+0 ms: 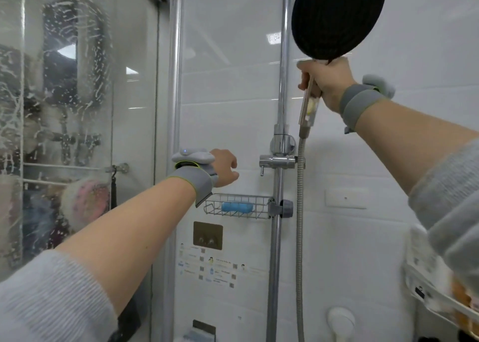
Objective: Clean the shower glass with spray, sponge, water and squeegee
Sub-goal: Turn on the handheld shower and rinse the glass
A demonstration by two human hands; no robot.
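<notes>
The shower glass fills the left side and is streaked all over with white foam. My right hand grips the handle of the hand shower, whose round black face is raised at the top right, its metal hose hanging down. My left hand reaches forward toward the chrome valve lever on the riser pipe, a little to its left and not touching it; its fingers are loosely curled and hold nothing. No water is visibly coming from the shower head.
A chrome riser pipe runs up the white tiled wall. A wire basket clipped to it holds a blue sponge-like block. A white shelf with items juts in at the lower right. Stickers and a brown plate sit on the lower wall.
</notes>
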